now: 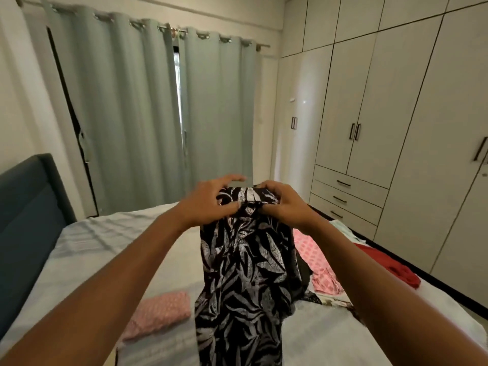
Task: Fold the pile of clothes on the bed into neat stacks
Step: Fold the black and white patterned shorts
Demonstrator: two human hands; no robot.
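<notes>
A black garment with a grey-white leaf print (245, 273) hangs in the air in front of me, over the bed (105, 247). My left hand (208, 202) and my right hand (282, 202) pinch its top edge side by side, thumbs towards me. The cloth drops long and narrow past the bottom of the view. One folded pink piece (158, 313) lies on the sheet at the lower left. An unfolded heap lies on the right: a pink patterned cloth (314, 257), a red garment (388, 265) and a pale one behind.
The bed has a pale grey sheet and a dark blue headboard (29, 212) on the left. Grey-green curtains (148, 114) hang at the far wall. A white wardrobe (390, 114) with drawers runs along the right side, close to the bed's edge.
</notes>
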